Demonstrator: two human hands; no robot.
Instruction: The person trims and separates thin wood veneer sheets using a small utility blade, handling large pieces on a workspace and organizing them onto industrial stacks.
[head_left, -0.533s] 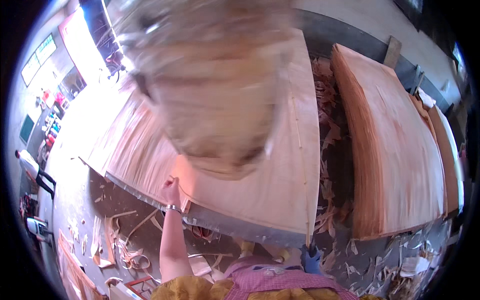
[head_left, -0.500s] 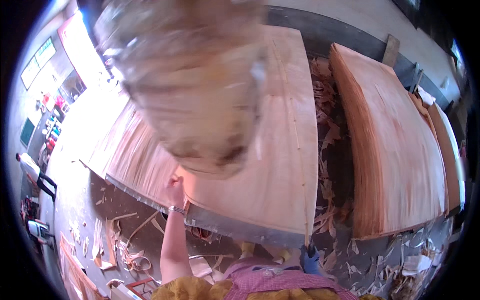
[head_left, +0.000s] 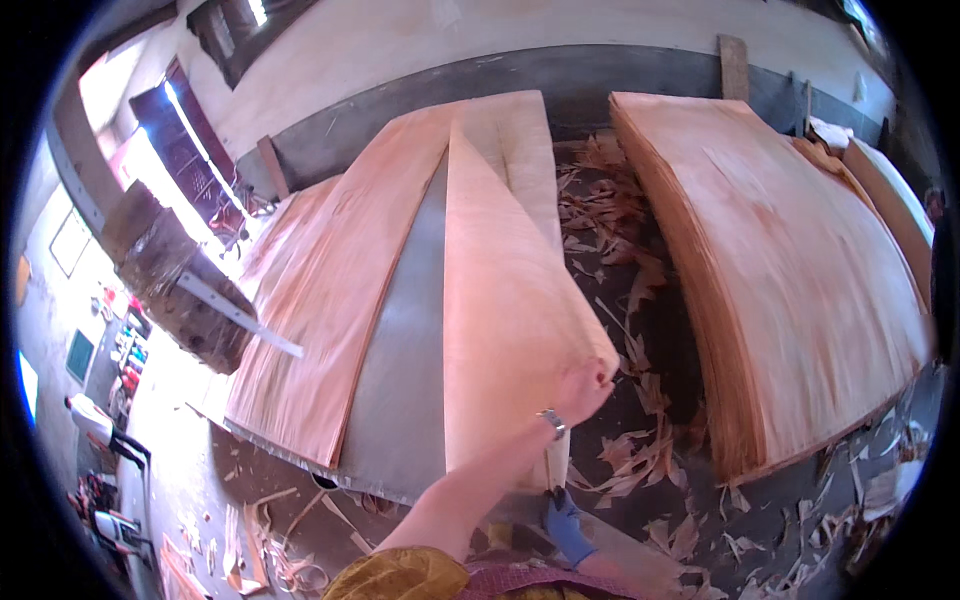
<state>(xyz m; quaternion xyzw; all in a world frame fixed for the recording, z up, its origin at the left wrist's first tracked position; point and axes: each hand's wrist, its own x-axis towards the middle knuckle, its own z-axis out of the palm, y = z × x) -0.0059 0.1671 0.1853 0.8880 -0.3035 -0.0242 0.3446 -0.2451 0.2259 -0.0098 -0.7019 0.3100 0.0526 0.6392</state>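
My left hand (head_left: 588, 388), with a bracelet at the wrist, grips the near corner of a thin, pale wood veneer sheet (head_left: 500, 310). The sheet is folded over toward the right, and a long strip of the grey tabletop (head_left: 395, 400) shows beside it. Low in the picture my right hand (head_left: 568, 528), in a blue glove, is closed around the near end of a thin stick (head_left: 548, 472). Most of the stick is hidden behind the sheet and my left hand. Left of the bare strip lie layered veneer sheets (head_left: 320, 330).
A tall veneer stack (head_left: 780, 280) stands at right, across a gap with veneer scraps (head_left: 640, 450). A plastic-wrapped block (head_left: 180, 280) with a metal strip hangs at upper left. A person (head_left: 95, 420) stands far left. More scraps (head_left: 265, 550) litter the floor.
My left hand has swung right with the veneer corner, folding the sheet over and baring the tabletop. My view has shifted, and the wrapped block now appears farther left.
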